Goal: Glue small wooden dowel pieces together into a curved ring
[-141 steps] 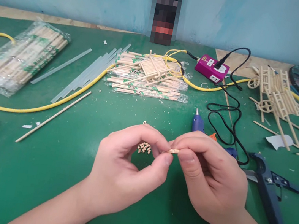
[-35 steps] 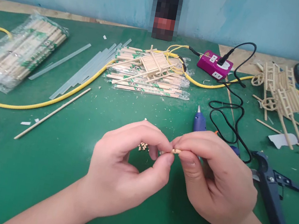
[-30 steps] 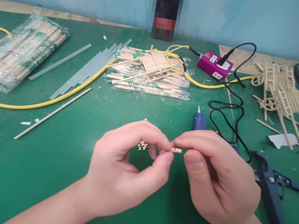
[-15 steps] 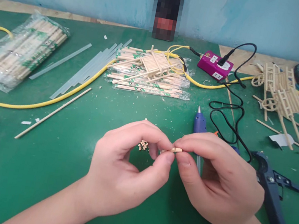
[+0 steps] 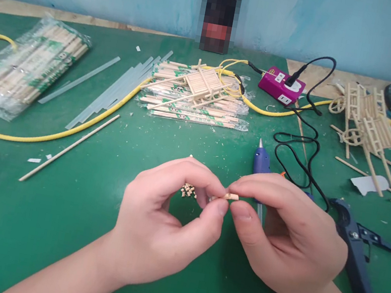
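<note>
Pinched in the left hand [image 5: 164, 216], the short wooden piece [image 5: 234, 197] is near centre above the tabletop [image 5: 64, 224]; steadiness should help. The right hand [image 5: 288, 239] narrows around its right end, grip unclear; light pressure seems best.

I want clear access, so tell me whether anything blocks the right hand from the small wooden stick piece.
Nothing visible does: the left hand pinches the small wooden stick piece, its free end right by the right hand, though contact is unclear. The blue glue gun lies beyond, not between them.
</note>
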`<state>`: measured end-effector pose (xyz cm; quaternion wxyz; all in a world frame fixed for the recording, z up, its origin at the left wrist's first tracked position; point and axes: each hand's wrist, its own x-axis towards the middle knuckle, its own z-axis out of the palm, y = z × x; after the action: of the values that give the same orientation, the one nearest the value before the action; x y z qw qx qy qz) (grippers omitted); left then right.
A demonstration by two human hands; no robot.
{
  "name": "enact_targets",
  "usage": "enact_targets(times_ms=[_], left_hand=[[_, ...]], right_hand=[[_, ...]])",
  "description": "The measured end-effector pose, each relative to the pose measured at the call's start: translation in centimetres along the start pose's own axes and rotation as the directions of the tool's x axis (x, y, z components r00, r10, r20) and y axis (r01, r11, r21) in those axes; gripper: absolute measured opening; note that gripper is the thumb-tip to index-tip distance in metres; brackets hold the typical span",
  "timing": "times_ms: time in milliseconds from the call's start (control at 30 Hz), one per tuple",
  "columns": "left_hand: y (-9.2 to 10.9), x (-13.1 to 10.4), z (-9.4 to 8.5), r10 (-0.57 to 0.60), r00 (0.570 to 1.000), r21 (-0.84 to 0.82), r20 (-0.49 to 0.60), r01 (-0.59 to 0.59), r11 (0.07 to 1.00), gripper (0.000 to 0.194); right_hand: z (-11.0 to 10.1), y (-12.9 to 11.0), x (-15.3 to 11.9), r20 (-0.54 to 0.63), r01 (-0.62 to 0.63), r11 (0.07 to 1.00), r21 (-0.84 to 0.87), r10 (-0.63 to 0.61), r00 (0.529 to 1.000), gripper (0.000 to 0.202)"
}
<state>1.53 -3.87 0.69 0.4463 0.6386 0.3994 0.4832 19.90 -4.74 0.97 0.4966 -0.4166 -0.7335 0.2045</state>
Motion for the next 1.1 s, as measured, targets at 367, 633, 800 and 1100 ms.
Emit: enact_targets(times_ms=[367, 633, 800, 1100], left_hand=[[0.0, -0.08, 0.03, 0.0, 1.0, -0.013, 0.0, 0.0, 1.0, 0.026], [-0.03, -0.21, -0.07, -0.007, 1.0, -0.005, 0.007, 0.007, 1.0, 0.029], [0.09, 0.06, -0.08, 0.005, 1.0, -0.023, 0.016, -0.005, 1.0, 0.023], [0.23, -0.24, -0.18, -0.012, 1.0, -0.065, 0.025, 0.014, 0.998, 0.021]], right_hand=[[-0.16, -0.01, -0.15, 0.024, -0.054, 0.997, 0.061, 0.053, 0.998, 0.024], [-0.18, -0.11, -0.22, 0.015, -0.085, 0.989, 0.118, 0.084, 0.996, 0.027], [-0.21, -0.16, -0.36, 0.024, -0.089, 0.989, 0.122, 0.087, 0.996, 0.028], [-0.36, -0.12, -0.26, 0.05, -0.086, 0.991, 0.104, 0.081, 0.995, 0.027]])
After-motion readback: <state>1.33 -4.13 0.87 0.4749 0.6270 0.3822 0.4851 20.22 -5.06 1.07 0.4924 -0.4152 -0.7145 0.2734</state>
